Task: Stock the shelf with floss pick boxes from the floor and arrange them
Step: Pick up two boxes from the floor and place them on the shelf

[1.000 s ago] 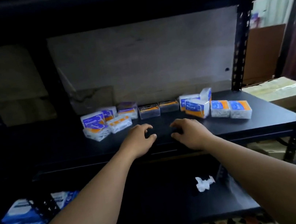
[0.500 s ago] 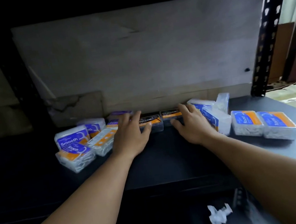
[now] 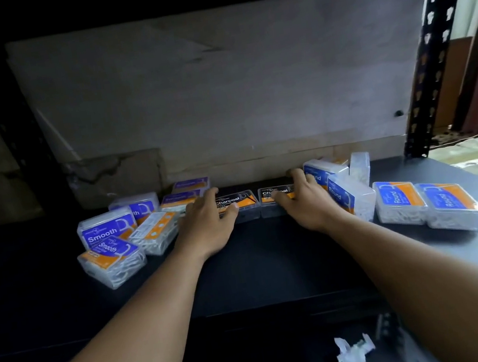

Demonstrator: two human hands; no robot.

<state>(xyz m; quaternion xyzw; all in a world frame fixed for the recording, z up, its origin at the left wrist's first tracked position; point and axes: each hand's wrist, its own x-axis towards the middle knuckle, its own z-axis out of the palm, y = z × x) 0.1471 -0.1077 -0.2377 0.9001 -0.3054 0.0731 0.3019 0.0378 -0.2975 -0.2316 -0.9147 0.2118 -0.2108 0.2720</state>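
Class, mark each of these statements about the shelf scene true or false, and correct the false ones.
1. The left hand holds the left Charcoal box. True.
2. The Smooth boxes lie right of both Charcoal boxes. False: they lie left; the Round boxes lie right.
3. The right hand touches nothing. False: it holds the right Charcoal box.
4. Crumpled white paper lies below the shelf board. True.

Left hand grips the left Charcoal box, right hand the right Charcoal box, side by side on the black shelf
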